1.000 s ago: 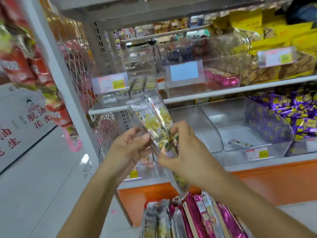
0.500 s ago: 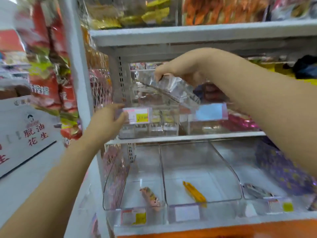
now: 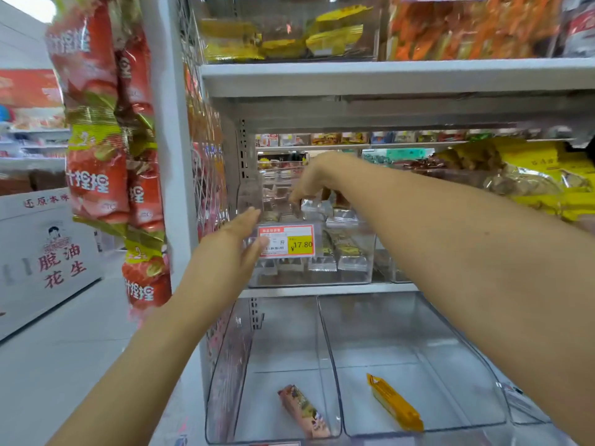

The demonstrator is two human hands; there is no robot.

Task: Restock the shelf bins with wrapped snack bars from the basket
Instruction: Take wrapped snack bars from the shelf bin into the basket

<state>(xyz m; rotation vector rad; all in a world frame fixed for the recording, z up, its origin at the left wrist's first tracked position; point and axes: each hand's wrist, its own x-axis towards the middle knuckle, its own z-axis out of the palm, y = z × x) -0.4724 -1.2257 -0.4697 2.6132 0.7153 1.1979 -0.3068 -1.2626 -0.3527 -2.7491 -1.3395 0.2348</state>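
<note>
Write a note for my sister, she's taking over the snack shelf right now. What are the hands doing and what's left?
Left hand: open, fingers straight, at the front of the clear bin by its price tag.
Right hand: reaching into that bin, fingertips down on silver-wrapped bars; grip unclear.
Done: this bin holds several bars.
Left: the two lower bins beneath hold only a pink bar and a yellow bar. Basket out of view.

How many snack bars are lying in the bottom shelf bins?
2: a pinkish bar in the left bin, a yellow bar in the next. The right arm may hide more.
</note>
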